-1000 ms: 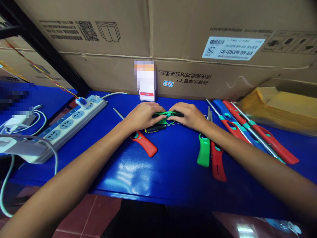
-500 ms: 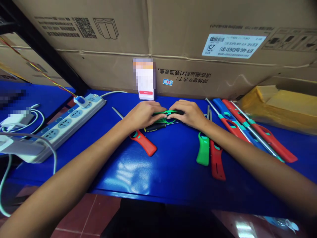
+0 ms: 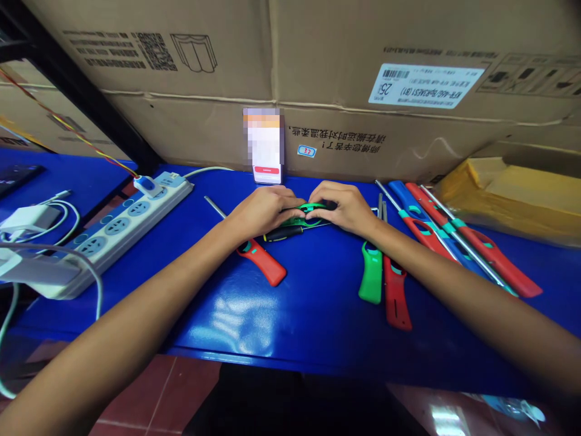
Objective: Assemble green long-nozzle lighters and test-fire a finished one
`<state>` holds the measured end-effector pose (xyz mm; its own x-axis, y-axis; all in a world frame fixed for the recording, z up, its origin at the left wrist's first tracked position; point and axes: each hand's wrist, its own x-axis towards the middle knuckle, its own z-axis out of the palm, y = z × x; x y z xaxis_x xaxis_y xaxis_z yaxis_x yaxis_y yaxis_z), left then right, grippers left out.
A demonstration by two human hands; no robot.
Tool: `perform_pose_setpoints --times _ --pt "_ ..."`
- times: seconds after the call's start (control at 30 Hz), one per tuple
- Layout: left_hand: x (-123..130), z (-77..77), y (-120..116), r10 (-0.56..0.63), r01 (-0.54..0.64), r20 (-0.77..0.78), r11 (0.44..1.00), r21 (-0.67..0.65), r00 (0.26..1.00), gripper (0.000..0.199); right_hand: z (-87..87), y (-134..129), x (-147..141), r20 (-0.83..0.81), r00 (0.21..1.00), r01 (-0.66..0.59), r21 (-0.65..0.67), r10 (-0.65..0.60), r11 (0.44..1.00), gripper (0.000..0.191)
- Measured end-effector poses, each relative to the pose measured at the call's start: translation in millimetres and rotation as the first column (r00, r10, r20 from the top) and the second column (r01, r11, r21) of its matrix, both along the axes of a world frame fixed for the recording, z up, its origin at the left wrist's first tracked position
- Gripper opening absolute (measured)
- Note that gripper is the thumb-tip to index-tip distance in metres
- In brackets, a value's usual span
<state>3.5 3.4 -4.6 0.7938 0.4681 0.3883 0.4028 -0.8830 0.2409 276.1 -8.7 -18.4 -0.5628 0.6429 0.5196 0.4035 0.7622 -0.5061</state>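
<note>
a small assembly workshop: a blue sheet-metal counter (image 3: 318, 315) stands against large stacked cardboard shipping cartons (image 3: 181, 127), with a white power strip (image 3: 122, 233) plugged in on it, a screwdriver (image 3: 281, 234) and red and green utility lighters (image 3: 394, 297) laid out, above a red tile floor (image 3: 190, 387).

Blue metal bench (image 3: 318, 318), red lighter (image 3: 261, 261), green lighter (image 3: 371, 274), power strip (image 3: 122, 233), screwdriver (image 3: 284, 233)

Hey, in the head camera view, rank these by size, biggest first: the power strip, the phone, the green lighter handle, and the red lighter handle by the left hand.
1. Power strip
2. Phone
3. Green lighter handle and red lighter handle: they look about alike, so I can't rank them.
</note>
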Motion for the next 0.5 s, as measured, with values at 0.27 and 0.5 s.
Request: perform_pose_setpoints --times 0.27,0.5 --pt "-1.0 2.8 -0.3 0.001 0.000 0.010 1.000 -0.023 1.000 0.049 0.1 -0.8 -0.3 -0.013 1.000 0.017 -0.008 -0.017 1.000 0.025" --pt "0.2 2.5 -0.9 0.011 -0.008 0.049 0.998 -0.069 0.999 0.046 0.1 -0.2 0.1 -0.008 1.000 0.012 -0.004 -0.012 1.000 0.026"
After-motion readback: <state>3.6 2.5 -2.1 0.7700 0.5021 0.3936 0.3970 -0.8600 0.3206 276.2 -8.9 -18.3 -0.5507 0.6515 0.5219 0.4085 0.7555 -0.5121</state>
